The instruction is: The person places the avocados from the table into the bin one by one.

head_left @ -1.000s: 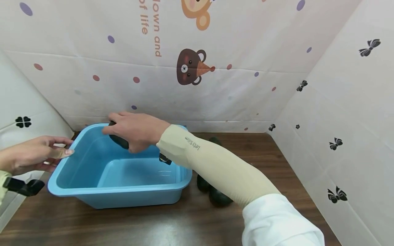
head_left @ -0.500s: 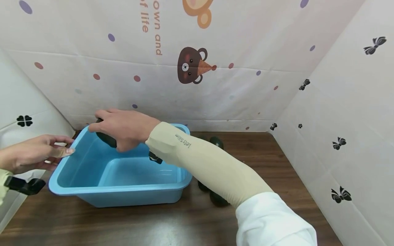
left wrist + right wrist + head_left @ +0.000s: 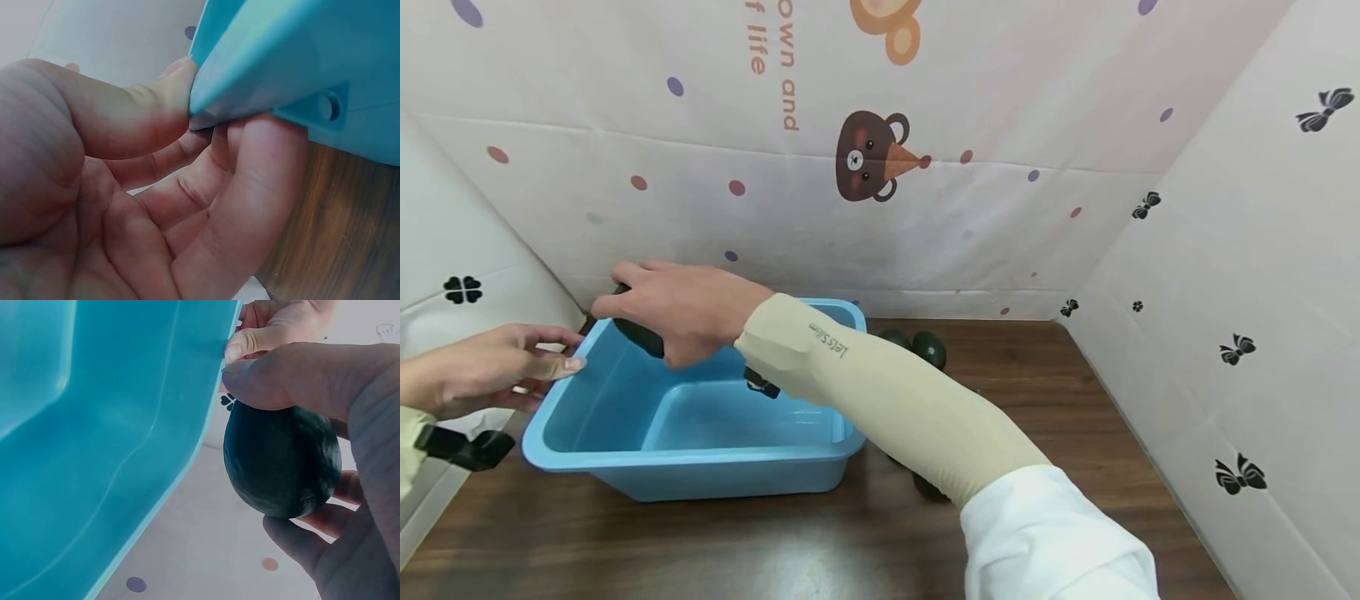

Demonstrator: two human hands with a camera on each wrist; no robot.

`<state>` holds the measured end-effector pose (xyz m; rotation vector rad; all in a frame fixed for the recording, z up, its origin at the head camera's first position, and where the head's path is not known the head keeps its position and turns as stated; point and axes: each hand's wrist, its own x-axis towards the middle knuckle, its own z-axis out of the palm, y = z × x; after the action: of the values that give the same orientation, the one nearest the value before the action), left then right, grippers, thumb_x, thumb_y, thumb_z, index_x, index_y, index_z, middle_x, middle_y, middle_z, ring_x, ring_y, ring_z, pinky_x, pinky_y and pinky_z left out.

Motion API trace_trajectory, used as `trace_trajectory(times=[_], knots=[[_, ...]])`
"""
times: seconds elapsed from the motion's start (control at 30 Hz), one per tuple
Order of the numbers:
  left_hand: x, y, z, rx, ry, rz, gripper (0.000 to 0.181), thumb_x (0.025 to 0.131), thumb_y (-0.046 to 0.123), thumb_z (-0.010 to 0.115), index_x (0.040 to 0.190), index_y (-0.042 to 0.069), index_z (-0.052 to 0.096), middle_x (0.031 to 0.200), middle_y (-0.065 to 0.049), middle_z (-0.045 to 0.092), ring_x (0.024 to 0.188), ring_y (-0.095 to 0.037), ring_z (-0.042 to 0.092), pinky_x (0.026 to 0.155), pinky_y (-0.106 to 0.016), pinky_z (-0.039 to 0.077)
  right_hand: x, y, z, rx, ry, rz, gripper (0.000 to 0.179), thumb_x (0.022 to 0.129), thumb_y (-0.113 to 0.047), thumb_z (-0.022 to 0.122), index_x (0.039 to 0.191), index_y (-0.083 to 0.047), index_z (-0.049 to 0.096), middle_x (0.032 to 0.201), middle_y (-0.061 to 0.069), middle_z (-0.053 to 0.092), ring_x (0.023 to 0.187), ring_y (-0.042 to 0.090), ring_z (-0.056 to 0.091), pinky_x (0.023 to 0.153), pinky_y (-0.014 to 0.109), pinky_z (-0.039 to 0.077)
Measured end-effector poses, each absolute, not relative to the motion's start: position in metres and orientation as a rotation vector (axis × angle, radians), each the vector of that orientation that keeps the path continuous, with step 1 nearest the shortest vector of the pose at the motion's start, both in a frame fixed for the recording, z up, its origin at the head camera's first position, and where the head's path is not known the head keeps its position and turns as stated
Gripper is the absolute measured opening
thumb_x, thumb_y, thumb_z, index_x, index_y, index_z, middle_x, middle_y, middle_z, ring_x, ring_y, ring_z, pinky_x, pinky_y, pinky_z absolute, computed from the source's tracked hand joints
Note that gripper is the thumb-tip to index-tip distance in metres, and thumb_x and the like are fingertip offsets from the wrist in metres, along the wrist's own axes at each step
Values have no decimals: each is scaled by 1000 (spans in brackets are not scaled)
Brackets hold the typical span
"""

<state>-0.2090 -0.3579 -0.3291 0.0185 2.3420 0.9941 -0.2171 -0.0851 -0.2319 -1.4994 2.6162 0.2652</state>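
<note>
My left hand grips the left rim of a light blue plastic basin, thumb over the rim and fingers curled underneath, as the left wrist view confirms. My right hand holds a dark green avocado over the basin's left end. In the right wrist view the avocado is smooth and egg-shaped, with the thumb on one side and fingers on the other. What shows of the basin's floor has nothing on it; my right arm covers part of it.
More avocados lie on the brown wooden table to the right of the basin, partly hidden behind my right forearm. A white patterned sheet rises behind the table, with white side walls left and right.
My right hand has moved left across the basin with the avocado in it. The left hand stays on the rim. More of the avocados at the back right shows now.
</note>
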Motion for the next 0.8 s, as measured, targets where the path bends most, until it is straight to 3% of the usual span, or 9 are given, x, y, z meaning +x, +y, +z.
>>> trace_trajectory(times=[0.37, 0.5, 0.67, 0.8], knots=[[-211, -355, -328, 37, 2348, 997, 88, 110, 38, 51, 156, -18, 1, 115, -8, 72, 97, -23, 72, 88, -46, 65, -217, -91, -238, -1496, 2626, 317, 76, 91, -47, 74, 157, -45, 38, 160, -11, 39, 143, 7, 40, 112, 22, 48], [-212, -354, -327, 46, 2335, 995, 87, 111, 36, 50, 156, -19, 0, 119, -13, 71, 99, -24, 72, 88, -46, 65, -216, -91, -239, -1428, 2654, 316, 85, 90, -51, 74, 160, -47, 28, 171, -10, 24, 155, 9, 28, 114, 24, 47], [-214, -353, -326, 50, 2336, 974, 87, 111, 35, 49, 155, -20, -1, 126, -25, 68, 100, -24, 73, 89, -49, 64, -217, -81, -236, -1391, 2693, 311, 97, 89, -58, 73, 165, -44, 13, 177, -13, -3, 164, 10, 5, 124, 24, 36], [-214, -353, -326, 44, 2356, 961, 90, 110, 37, 52, 155, -21, 0, 124, -23, 69, 98, -23, 73, 89, -50, 64, -219, -67, -237, -1443, 2702, 362, 97, 91, -62, 69, 167, -40, 13, 177, -9, -1, 164, 14, 7, 130, 30, 25]])
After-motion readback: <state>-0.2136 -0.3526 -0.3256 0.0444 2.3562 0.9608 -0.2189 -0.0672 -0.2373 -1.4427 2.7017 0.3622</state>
